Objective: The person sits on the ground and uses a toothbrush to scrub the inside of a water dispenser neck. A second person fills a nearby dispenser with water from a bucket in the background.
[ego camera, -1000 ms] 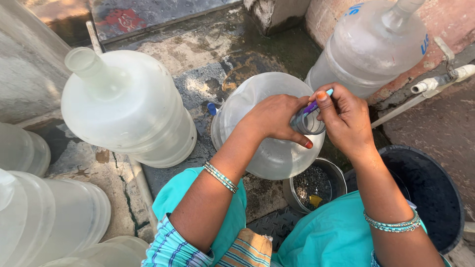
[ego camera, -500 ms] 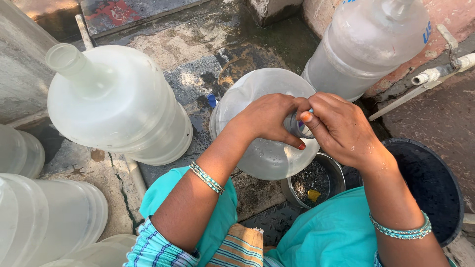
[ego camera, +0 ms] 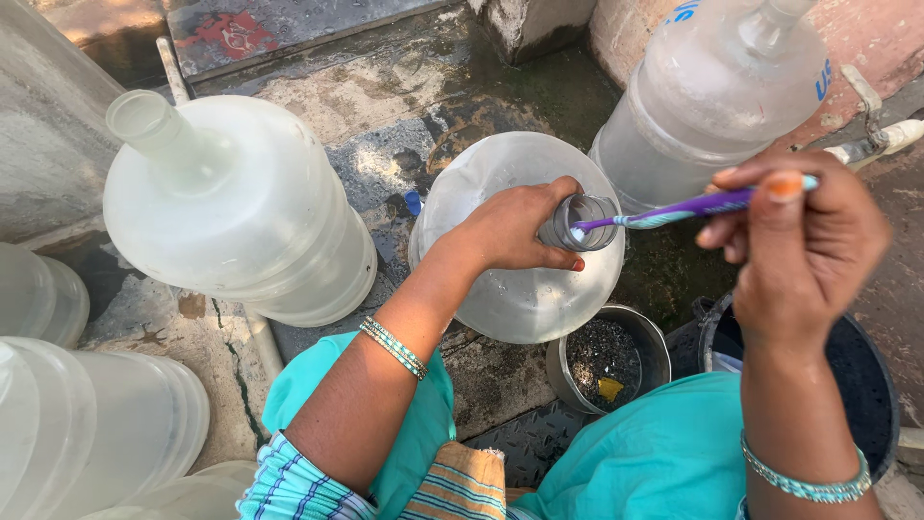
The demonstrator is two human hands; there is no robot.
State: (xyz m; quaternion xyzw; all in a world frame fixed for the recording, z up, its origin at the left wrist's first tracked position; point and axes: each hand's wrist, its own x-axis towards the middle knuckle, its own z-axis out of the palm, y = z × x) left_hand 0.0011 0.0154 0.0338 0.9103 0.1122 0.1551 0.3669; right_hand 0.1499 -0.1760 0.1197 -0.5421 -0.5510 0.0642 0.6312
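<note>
A large clear water jug (ego camera: pixel 520 289) stands upright in the middle, seen from above. My left hand (ego camera: pixel 515 226) grips its narrow neck just below the mouth. My right hand (ego camera: pixel 804 241) holds a purple toothbrush (ego camera: pixel 693 205) by the handle. The bristle end rests at the rim of the jug's mouth (ego camera: pixel 580 229). Both wrists wear beaded bangles. A turquoise garment covers my knees below the jug.
Another clear jug (ego camera: pixel 241 212) stands at the left and one more (ego camera: pixel 722 87) at the upper right. Further jugs (ego camera: pixel 87 424) crowd the left edge. A small metal bowl (ego camera: pixel 606 361) of dark grit and a dark tub (ego camera: pixel 861 380) sit near my knees. The stone floor (ego camera: pixel 385 106) is wet.
My right hand has drawn back to the right, away from the jug's mouth, and the toothbrush now shows at full length. The left hand keeps its grip on the neck.
</note>
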